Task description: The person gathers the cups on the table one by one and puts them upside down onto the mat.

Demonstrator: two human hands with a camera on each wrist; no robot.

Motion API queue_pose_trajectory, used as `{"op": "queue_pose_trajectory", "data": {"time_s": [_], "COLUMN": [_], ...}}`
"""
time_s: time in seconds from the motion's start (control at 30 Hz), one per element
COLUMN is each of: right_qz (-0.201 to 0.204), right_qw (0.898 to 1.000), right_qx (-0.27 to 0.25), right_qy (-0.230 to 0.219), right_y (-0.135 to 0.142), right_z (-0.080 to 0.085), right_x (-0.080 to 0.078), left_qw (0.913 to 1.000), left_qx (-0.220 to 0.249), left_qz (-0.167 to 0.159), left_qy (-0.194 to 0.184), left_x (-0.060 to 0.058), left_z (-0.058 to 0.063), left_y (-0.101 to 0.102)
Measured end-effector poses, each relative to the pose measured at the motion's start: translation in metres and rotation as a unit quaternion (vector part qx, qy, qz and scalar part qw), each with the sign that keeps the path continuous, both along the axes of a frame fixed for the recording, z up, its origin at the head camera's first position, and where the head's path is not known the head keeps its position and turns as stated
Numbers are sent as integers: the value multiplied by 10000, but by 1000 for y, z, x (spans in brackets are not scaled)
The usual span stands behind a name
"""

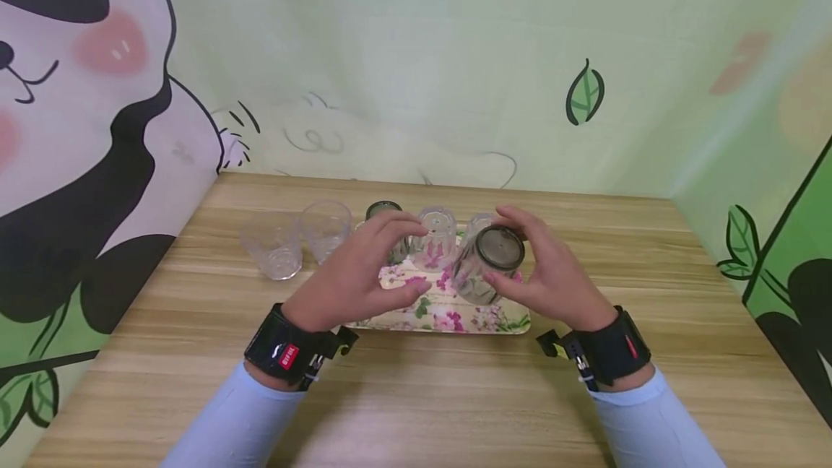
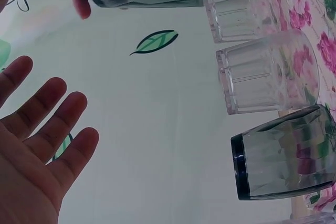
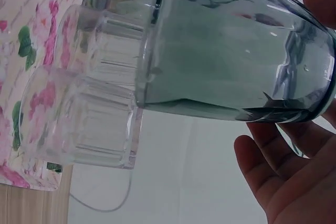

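right grip [image 1: 560, 276] holds smoky translucent tumbler [image 1: 489, 260] over flower-printed tray [image 1: 435, 314]

In the head view, we see the left arm [image 1: 224, 421] rise from the lower left and the right arm [image 1: 656, 421] from the lower right, both in pale blue sleeves. The left wrist [image 1: 268, 378] and right wrist [image 1: 627, 382] angle inward. We find the left hand [image 1: 354, 273] near the centre, fingers gently bent, thumb apart from them with an unfilled gap. Right of centre, the right hand [image 1: 552, 266] grips, its thumb lower and fingers curving above. At lower left in the left wrist view, we see the left fingers [image 2: 68, 111] spread wide.
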State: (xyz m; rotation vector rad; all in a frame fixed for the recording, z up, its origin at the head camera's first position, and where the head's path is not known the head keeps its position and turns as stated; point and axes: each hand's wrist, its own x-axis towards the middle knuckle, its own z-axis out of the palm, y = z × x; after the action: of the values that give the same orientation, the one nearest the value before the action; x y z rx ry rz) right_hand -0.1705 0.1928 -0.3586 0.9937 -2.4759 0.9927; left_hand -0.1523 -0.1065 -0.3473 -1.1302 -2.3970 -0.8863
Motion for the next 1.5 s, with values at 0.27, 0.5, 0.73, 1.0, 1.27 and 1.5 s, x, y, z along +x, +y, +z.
{"op": "queue_pose_trajectory", "data": {"time_s": [0.27,0.5,0.73,1.0,1.27,1.5], "right_qz": [-133,-106,-157,-246,-271,-288], "right_qw": [9953,9901,9850,9831,9820,9816], "right_qx": [848,1182,1367,1385,1467,1560], "right_qy": [-455,-753,-1044,-1169,-1160,-1064], "right_y": [0,-1,-4,-3,-2,-2], "right_z": [-8,-15,-21,-27,-30,-32], "right_x": [-7,-12,-15,-19,-21,-21], "left_qw": [10000,10000,9999,9998,9998,9998], "left_qx": [1,-24,-95,-121,-116,-139], "left_qz": [22,26,94,146,127,141], "left_qy": [34,67,38,28,26,24], "left_x": [-1,-2,-2,-2,-1,-2], "left_z": [-1,-1,-2,-3,-2,-5], "left_y": [-2,-2,-1,0,0,0]}}
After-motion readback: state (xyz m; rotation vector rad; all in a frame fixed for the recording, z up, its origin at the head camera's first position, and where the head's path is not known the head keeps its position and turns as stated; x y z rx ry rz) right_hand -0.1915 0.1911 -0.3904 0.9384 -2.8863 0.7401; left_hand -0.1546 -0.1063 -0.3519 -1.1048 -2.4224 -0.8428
